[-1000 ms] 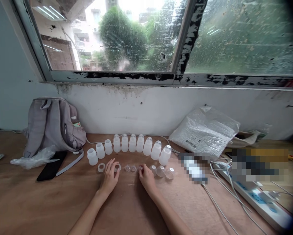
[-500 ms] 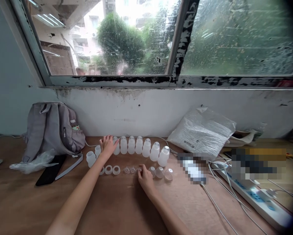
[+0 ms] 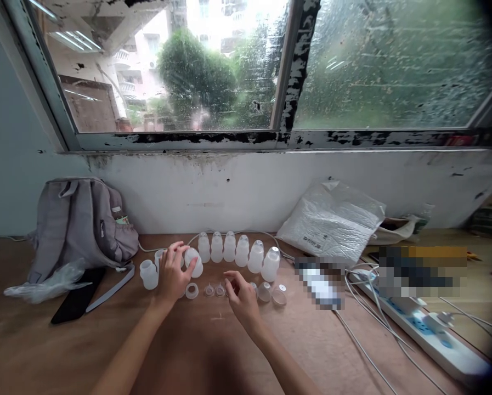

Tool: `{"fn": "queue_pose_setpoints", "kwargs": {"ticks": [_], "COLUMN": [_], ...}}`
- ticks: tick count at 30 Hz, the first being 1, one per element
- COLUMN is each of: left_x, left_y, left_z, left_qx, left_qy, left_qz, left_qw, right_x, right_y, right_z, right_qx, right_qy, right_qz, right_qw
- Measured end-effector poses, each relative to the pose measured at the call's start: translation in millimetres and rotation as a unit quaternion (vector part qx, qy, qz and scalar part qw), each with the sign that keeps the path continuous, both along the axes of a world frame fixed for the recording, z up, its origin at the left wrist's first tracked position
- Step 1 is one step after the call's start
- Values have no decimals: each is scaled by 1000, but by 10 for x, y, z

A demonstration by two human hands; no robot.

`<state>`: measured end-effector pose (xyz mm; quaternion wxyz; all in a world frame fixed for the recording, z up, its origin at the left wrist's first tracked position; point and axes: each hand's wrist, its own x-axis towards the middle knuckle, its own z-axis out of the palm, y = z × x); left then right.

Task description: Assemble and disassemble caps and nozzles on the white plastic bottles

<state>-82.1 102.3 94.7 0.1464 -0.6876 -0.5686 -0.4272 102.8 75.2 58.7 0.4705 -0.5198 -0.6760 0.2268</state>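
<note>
My left hand (image 3: 175, 274) is closed around a frosted baby bottle (image 3: 193, 263) with a clear cap, tilted in front of the bottle row. My right hand (image 3: 241, 296) hovers just right of it, fingers loosely curled and apart, with nothing visible in them. Beneath its fingertips are small clear nipples (image 3: 220, 289), partly covered. A white collar ring (image 3: 192, 291) rests nearer my left wrist, which hides other rings. Clear domed caps (image 3: 279, 294) lie to the right of my right hand. Uncapped bottles (image 3: 149, 274) stand left of my left hand, one partly hidden.
Several capped bottles (image 3: 230, 247) stand in a curved row behind my hands. A grey backpack (image 3: 75, 225), plastic bag (image 3: 48, 282) and black flat object (image 3: 77, 296) lie left. Toward the right are a silver pouch (image 3: 332, 219), a blurred phone, cables and a power strip (image 3: 424, 329).
My left hand has taken the leftmost capped bottle out of the row and drawn it nearer, tilting it. My right hand has lifted from the nipples and shifted toward it. The view moved slightly.
</note>
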Motion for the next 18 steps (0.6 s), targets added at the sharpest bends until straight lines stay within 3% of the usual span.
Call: {"fn": "queue_pose_setpoints", "kwargs": {"ticks": [3, 7, 12, 18], "left_x": [91, 224, 348, 436], "left_y": [-357, -651, -735, -708], "left_z": [-167, -503, -767, -1060], "left_qx": [-17, -44, -93, -275], "left_qy": [-22, -71, -178, -287], "left_qz": [-91, -142, -151, -202], "left_qw": [995, 986, 968, 895], "right_x": [-21, -69, -111, -138], "right_y": [-82, -209, -325, -334], "right_z": [142, 254, 268, 251], "right_qx": [-2, 0, -4, -11], "right_qy": [20, -20, -122, -160], "right_qz": [50, 132, 156, 132], "right_qw": [999, 991, 980, 978]}}
